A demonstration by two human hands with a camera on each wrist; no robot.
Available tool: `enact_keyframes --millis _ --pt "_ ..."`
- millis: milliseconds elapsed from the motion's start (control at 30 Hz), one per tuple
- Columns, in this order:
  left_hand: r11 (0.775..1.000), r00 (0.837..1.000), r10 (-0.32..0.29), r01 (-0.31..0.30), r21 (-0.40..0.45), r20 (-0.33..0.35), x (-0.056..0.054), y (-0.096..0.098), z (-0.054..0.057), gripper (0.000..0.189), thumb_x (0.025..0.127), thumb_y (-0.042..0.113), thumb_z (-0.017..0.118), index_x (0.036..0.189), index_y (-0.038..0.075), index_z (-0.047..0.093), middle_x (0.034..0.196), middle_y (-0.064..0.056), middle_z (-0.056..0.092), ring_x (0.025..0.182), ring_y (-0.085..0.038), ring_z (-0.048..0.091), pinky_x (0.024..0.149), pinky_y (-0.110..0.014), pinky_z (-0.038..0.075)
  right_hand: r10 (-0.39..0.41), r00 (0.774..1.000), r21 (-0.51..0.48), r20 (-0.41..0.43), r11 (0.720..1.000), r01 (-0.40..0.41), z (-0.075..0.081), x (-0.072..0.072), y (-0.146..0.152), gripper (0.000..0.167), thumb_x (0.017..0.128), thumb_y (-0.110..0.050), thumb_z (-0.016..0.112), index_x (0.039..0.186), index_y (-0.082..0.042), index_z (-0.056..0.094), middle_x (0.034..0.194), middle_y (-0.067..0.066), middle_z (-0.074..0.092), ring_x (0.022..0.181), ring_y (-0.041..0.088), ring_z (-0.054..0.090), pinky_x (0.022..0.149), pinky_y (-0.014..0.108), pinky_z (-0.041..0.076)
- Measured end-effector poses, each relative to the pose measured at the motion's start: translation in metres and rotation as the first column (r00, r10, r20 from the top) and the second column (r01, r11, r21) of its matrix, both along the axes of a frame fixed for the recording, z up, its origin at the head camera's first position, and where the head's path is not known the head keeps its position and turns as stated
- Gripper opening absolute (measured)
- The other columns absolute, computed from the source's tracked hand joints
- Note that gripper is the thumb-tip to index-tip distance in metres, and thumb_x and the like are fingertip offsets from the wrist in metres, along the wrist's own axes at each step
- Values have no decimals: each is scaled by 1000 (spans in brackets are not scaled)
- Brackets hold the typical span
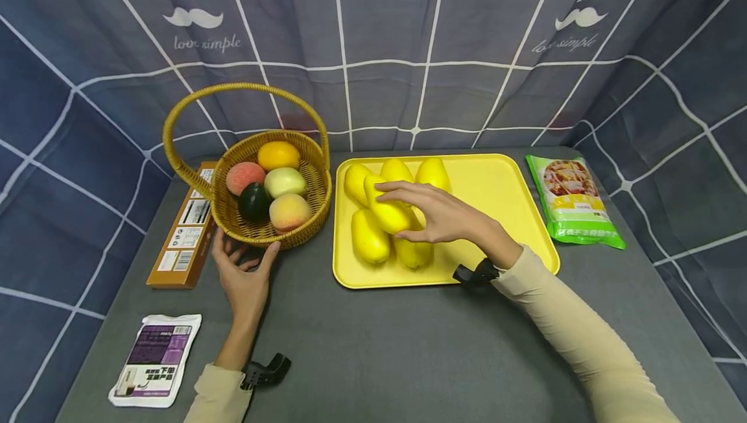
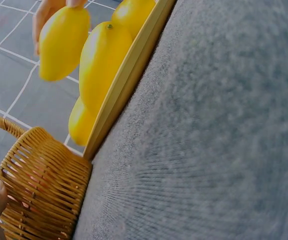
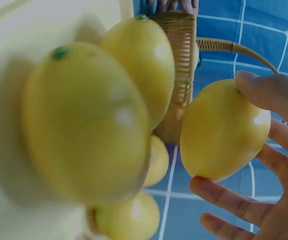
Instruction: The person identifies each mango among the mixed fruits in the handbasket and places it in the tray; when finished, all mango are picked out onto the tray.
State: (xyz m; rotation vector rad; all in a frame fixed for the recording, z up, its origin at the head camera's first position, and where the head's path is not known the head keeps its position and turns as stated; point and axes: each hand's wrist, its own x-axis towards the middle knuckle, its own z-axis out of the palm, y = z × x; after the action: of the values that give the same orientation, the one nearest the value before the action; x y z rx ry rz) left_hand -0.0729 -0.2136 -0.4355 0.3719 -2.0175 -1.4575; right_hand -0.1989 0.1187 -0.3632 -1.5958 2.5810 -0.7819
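Observation:
Several yellow mangoes lie on a yellow tray [image 1: 496,183] in the middle of the grey table. My right hand [image 1: 434,215] grips one mango [image 1: 386,207] [image 3: 224,132] [image 2: 63,42] and holds it just above the others, thumb below and fingers over the top. A wicker basket [image 1: 265,180] [image 2: 44,195] [image 3: 179,60] with a hoop handle stands left of the tray, holding a peach [image 1: 243,175], an orange fruit [image 1: 278,154], a pale fruit, a dark green fruit and another peach. My left hand [image 1: 242,267] cups the basket's near base, thumb against the wicker.
A brown carton [image 1: 183,235] lies flat left of the basket. A purple-and-white packet [image 1: 157,358] sits at the front left, a green snack bag [image 1: 574,202] right of the tray. A checked blue cloth backs the table.

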Motion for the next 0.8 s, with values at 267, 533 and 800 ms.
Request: enact_keyframes --millis 267,533,800 --pt "1000 1000 3 -3 14 -2 1 -2 -2 89 83 9 78 154 7 23 144 -25 41 118 -28 49 79 -28 45 -94 996 65 -8 993 94 -4 12 41 64 83 -33 78 140 -21 52 153 0 41 138 23 42 105 51 40" --pt "1000 1000 7 -7 1 3 2 0 -1 89 83 9 78 153 6 24 144 -25 42 117 -29 49 79 -30 45 -147 989 88 -3 985 147 -17 24 77 67 80 -30 81 140 -20 52 153 2 41 136 26 44 102 54 40" --pt "1000 1000 26 -26 -7 3 -10 -14 -30 93 81 15 80 155 20 24 143 -17 44 115 -17 50 77 -21 45 -191 981 123 24 975 187 -36 32 98 66 80 -30 81 139 -21 53 156 6 36 137 30 42 99 56 43"
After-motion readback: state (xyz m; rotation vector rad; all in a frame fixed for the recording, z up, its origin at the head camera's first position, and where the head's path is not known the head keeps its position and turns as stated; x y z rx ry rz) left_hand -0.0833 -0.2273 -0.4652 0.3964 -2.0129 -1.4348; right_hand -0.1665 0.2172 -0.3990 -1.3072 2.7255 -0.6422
